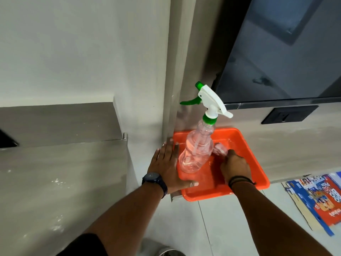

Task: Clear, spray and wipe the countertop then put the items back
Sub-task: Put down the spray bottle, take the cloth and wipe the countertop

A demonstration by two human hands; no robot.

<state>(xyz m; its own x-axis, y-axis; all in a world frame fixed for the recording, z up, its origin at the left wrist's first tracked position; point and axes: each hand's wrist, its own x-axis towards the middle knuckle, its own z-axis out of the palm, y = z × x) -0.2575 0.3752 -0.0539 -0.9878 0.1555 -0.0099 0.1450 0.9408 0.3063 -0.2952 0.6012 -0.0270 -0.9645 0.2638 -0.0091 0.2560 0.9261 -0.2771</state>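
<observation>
An orange tray [258, 174] sits low at the foot of a wall corner. In it stands a clear spray bottle [195, 154] with a white and green trigger head. My left hand [166, 167] lies flat along the tray's left rim, thumb hooked over the near edge. My right hand [235, 169] reaches into the tray and closes on a small clear glass [220, 149] beside the bottle. The grey countertop [64, 172] spreads to the left, with white specks on it.
A dark glossy panel [276, 52] hangs on the wall above the tray, with a black socket plate [289, 114] under it. A flattened printed cardboard box [317, 198] lies on the tiled floor at the right. The wall corner stands right behind the tray.
</observation>
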